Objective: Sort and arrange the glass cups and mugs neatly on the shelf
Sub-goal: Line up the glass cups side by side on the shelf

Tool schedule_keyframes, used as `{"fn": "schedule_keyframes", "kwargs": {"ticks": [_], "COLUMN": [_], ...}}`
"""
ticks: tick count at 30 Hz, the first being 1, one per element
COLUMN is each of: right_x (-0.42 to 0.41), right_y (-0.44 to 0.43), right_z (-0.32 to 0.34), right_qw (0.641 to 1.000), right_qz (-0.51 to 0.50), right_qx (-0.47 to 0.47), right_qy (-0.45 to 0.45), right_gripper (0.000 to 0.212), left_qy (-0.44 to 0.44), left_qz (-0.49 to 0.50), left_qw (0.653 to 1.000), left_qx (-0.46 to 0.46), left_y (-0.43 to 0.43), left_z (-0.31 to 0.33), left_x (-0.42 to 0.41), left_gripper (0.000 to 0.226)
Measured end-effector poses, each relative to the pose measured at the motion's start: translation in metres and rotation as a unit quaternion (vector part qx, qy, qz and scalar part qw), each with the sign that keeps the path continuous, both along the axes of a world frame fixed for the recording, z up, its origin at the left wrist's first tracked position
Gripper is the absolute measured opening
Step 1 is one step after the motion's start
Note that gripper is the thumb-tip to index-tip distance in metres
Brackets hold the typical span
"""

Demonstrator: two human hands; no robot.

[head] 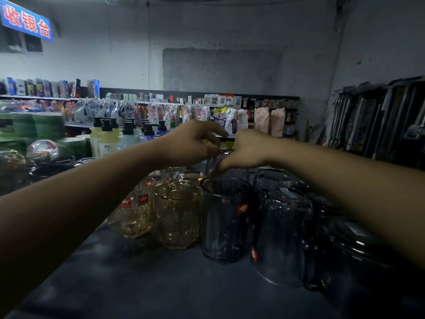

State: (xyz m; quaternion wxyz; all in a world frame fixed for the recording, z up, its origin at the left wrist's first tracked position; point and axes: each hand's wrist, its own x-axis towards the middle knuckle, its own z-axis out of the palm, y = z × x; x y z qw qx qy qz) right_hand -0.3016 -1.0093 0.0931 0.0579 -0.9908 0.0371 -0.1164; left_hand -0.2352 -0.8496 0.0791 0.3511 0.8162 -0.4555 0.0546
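On the dark shelf top [138, 277] stand amber glasses with red labels [135, 210], a ribbed amber cup [177, 215], a smoky dark glass [226, 219] and a dark mug [282, 236] in a row. Behind them is another dark glass [215, 163]. My right hand [248, 150] pinches its rim, thumb reaching down inside it. My left hand [195, 143] hovers just to the left of it above the amber cups, fingers loosely curled, and I see nothing plainly held in it. Both forearms stretch across the shelf and hide parts of the back row.
Dark pots and lids [349, 240] crowd the right side of the shelf. Glass bowls and lids [43, 157] sit at the left. Pump bottles [108, 139] and detergent pouches [220, 118] fill the shelves behind. Long utensils [379, 116] hang at the right.
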Motion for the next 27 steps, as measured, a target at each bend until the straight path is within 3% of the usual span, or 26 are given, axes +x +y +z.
{"fn": "schedule_keyframes", "kwargs": {"ticks": [5,17,21,23,27], "right_x": [-0.002,-0.009,-0.034,-0.046,-0.063], "right_y": [-0.001,-0.020,-0.044,-0.060,-0.081], "right_z": [-0.012,0.005,0.007,0.008,0.001], "right_qw": [0.999,0.988,0.990,0.989,0.993], "right_qz": [0.021,0.075,0.108,0.096,0.044], "right_qx": [-0.001,0.005,0.074,0.107,0.053], "right_qy": [0.036,0.134,0.050,0.026,0.096], "right_gripper": [0.048,0.055,0.037,0.042,0.055], "left_qy": [0.025,-0.047,-0.062,-0.057,-0.059], "left_qz": [-0.056,-0.106,-0.112,-0.113,-0.114], "left_qw": [0.993,0.984,0.982,0.983,0.984], "left_qx": [0.099,0.138,0.142,0.131,0.120], "left_y": [0.000,0.004,0.002,0.000,-0.006], "left_z": [-0.005,-0.007,-0.007,-0.007,-0.009], "left_x": [0.012,0.012,0.010,0.009,0.006], "left_gripper": [0.051,0.044,0.043,0.035,0.033]}}
